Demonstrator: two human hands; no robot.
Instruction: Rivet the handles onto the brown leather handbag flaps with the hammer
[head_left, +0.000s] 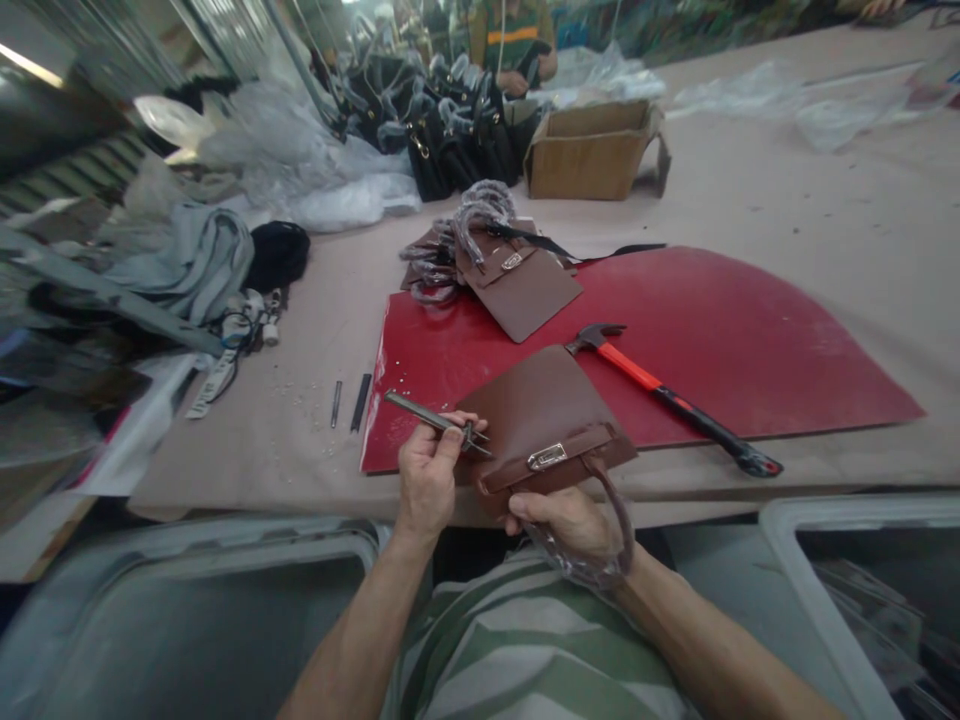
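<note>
A brown handbag (532,400) lies tilted at the front edge of the table, over a red mat (720,330), its silver clasp towards me. My right hand (570,518) grips its top edge through the plastic-wrapped handle (619,510). In my left hand (429,470) is a caliper-like metal tool (416,408), pinched between thumb and fingers. Its two thin prongs point at the bag's left side; whether they touch it I cannot tell. A claw hammer (660,390) with an orange and black handle rests right of the bag.
More brown handbags (525,290) with wrapped handles lie behind on the mat. Two dark rods (360,402) and tiny scattered bits sit at left. Farther back are a cardboard box (589,150), black bags (450,140) and a person (514,50). Grey bins (780,530) flank me.
</note>
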